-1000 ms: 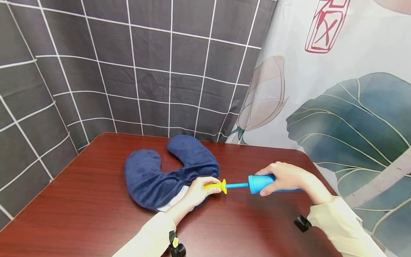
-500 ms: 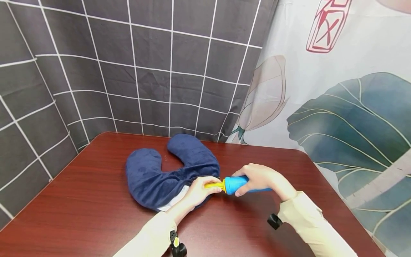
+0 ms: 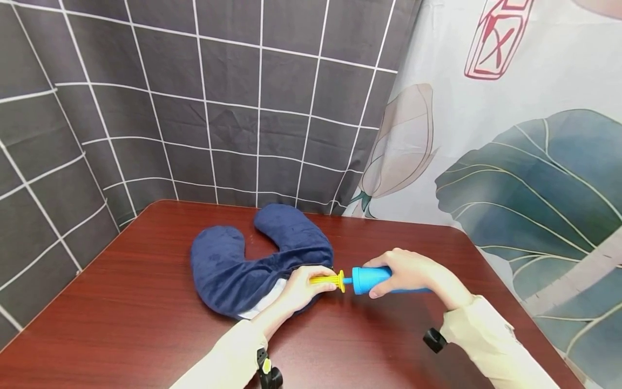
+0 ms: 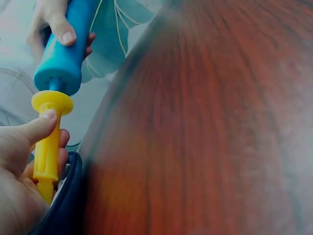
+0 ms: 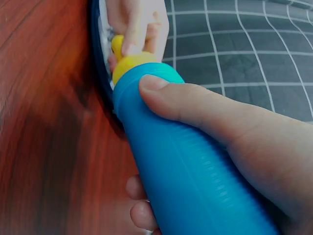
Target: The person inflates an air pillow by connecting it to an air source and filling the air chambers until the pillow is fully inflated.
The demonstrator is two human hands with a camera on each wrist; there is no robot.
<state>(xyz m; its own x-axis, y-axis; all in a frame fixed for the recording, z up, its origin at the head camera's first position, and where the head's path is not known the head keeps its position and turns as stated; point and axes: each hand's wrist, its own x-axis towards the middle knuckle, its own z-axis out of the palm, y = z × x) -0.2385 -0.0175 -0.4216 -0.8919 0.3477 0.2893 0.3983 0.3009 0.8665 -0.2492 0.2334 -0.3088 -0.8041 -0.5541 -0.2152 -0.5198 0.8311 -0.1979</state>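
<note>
Head view: high, looking forward and down over the whole worktop [image 3: 146, 302], with the grid cloth and leaf-print curtain behind; both hands sit at mid distance.

Left wrist view: very close and low, beside the left hand [image 4: 19, 181], facing along the yellow nozzle [image 4: 47, 147] toward the blue pump [image 4: 66, 54] and the right hand [image 4: 51, 24]; worktop blurred alongside.

Right wrist view: very close, behind the right hand [image 5: 234, 127], facing down the pump barrel toward the left hand [image 5: 139, 22] and pillow [image 5: 95, 73].

All three views share the pump, nozzle, both hands and the pillow edge.
</note>
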